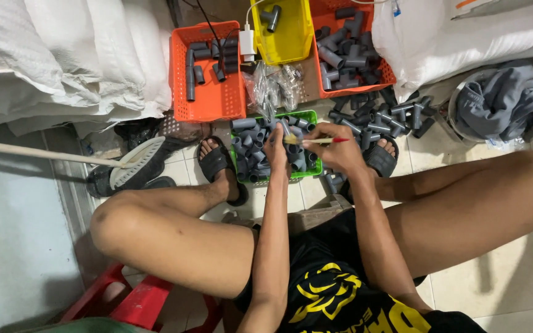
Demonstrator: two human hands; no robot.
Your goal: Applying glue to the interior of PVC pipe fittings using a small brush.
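Left hand [276, 147] is closed around a short grey pipe fitting [285, 127], held just above the green basket [308, 115] of like pieces. Right hand [335, 148] sits just beside it, pinching a thin brush [316, 141] with a red handle — bristle end touching the fitting at the left fingertips.

Handling, as judged: the fitting looks like rigid plastic, light, smooth-walled and liable to roll or slip if wetted; best gripped around its barrel, open end left free. The brush is slender and light — a pinch near mid-shaft suits it.

Beyond both hands: two orange baskets [208, 102] [385, 75] and a yellow one [291, 46].
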